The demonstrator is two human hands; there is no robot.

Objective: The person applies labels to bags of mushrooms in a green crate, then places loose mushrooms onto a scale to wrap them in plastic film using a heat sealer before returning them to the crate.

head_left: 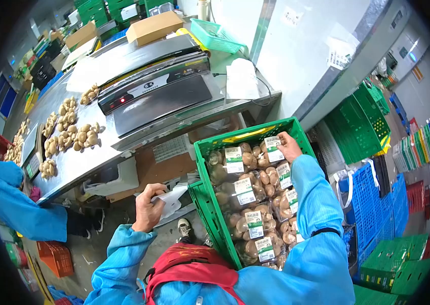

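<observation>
A green crate (205, 168) in front of me holds several clear-wrapped packs of brown mushrooms (264, 178), most with a white-and-green label on top. My right hand (290, 147) is at the crate's far right corner, its bent fingers closed on the edge of a label (274, 149) lying on a pack. Left of the crate, my left hand (149, 207) is closed around a crumpled strip of white paper (173, 201), which hangs out to the right. Part of the strip is hidden by the fingers.
A wrapping machine (154, 86) stands on the metal table (77, 170), with loose mushroom clusters (67, 129) beside it. A co-worker in a blue smock (22, 203) is at the left. Blue crates (372, 203) and green crates (395, 262) stand at the right.
</observation>
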